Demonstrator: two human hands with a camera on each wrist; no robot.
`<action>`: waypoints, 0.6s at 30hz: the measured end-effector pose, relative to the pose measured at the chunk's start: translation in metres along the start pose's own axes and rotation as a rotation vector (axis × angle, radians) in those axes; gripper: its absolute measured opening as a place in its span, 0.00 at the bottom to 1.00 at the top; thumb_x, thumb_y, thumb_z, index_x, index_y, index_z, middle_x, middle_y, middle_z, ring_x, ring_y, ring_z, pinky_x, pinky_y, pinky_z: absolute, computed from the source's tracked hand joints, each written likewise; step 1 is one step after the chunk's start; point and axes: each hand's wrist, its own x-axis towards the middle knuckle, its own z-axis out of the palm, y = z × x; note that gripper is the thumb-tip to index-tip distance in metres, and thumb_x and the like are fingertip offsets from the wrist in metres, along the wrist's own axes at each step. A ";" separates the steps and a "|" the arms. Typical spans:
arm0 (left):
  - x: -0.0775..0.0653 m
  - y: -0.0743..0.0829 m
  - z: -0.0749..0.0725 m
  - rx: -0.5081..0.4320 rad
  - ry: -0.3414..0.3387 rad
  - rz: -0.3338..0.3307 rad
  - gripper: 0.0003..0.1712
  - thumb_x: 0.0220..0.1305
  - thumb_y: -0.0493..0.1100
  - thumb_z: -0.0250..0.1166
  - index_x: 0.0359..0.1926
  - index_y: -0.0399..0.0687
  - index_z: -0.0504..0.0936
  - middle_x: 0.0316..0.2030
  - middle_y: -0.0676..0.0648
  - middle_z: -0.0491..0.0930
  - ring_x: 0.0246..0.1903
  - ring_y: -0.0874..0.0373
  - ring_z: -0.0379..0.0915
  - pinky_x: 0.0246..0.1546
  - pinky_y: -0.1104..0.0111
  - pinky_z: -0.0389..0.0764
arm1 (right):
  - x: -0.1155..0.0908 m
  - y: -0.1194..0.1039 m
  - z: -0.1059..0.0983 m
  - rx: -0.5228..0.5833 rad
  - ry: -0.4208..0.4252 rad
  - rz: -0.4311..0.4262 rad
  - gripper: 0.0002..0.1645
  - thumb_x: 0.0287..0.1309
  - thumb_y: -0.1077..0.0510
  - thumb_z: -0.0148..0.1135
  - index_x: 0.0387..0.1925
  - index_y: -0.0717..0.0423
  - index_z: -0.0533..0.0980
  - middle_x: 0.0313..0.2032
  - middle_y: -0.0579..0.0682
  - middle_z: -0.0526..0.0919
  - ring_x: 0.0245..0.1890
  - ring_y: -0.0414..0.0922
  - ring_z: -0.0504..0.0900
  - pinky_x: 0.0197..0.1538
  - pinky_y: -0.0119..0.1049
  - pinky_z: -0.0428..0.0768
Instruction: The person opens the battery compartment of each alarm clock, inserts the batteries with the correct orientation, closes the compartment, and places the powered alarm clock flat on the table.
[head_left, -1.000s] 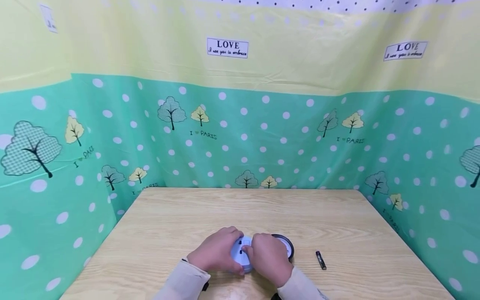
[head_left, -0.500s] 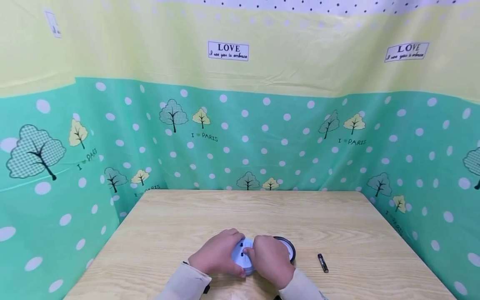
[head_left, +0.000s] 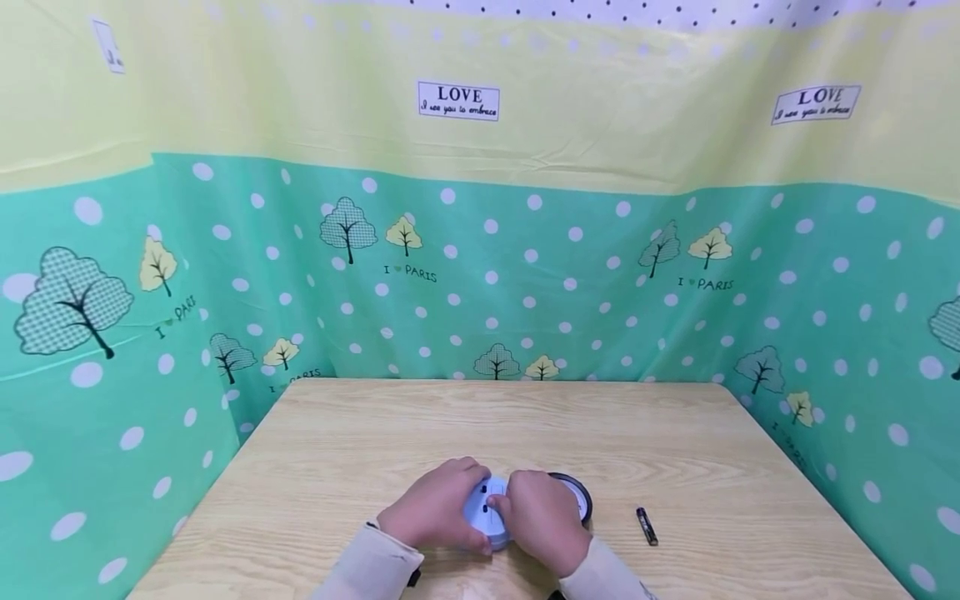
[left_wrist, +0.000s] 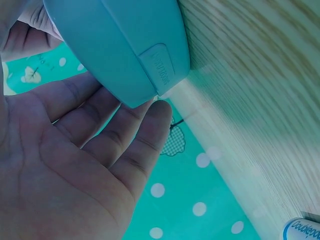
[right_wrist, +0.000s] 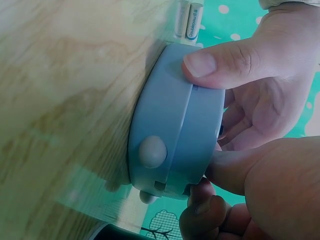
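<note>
A pale blue round device lay flat on the desk, back uppermost, caught between a person's two hands. Both touched it, so neither was nearer: the left hand clasped it from the left, thumb on the near edge and fingers round the far edge, while the right hand gripped it from the right, thumb over the back and fingers curled at the side. From the right hand's fingers, the device lay directly to the left. The hold appeared to turn on that right thumb, set beside small black pegs and a faint rectangular outline. Round in shape, the device showed no clear long axis; its side seam ran roughly level with the desk, a white knob projecting below it.

A black-rimmed disc sat just beyond the right hand, partly hidden by it. Farther right, well apart from both hands, a dark battery lay with its long axis running away from the person, its near end angled right. The left wrist view caught a white-and-blue battery at its lower corner.

The wood-grained desk stretched bare behind the hands to a green-and-yellow cloth printed with trees and dots, hung on three sides.
</note>
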 end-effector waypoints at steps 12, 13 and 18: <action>0.000 0.001 0.001 0.021 0.012 0.020 0.55 0.35 0.65 0.85 0.64 0.45 0.79 0.54 0.54 0.81 0.48 0.64 0.74 0.50 0.68 0.81 | 0.000 0.002 0.001 0.012 -0.004 0.005 0.23 0.64 0.39 0.68 0.20 0.45 0.76 0.16 0.39 0.72 0.17 0.39 0.68 0.21 0.35 0.66; 0.000 0.000 0.001 0.022 0.012 0.022 0.55 0.35 0.65 0.85 0.64 0.45 0.79 0.54 0.54 0.81 0.48 0.64 0.74 0.50 0.68 0.81 | 0.000 0.002 0.001 0.014 -0.007 0.008 0.23 0.64 0.39 0.68 0.19 0.45 0.75 0.16 0.39 0.72 0.17 0.39 0.68 0.21 0.35 0.66; 0.001 -0.001 0.002 0.025 0.021 0.028 0.55 0.35 0.65 0.85 0.64 0.45 0.79 0.54 0.53 0.81 0.47 0.64 0.74 0.49 0.69 0.81 | 0.001 0.003 0.001 0.024 -0.016 0.006 0.23 0.64 0.39 0.68 0.19 0.45 0.75 0.16 0.40 0.72 0.17 0.39 0.68 0.21 0.35 0.66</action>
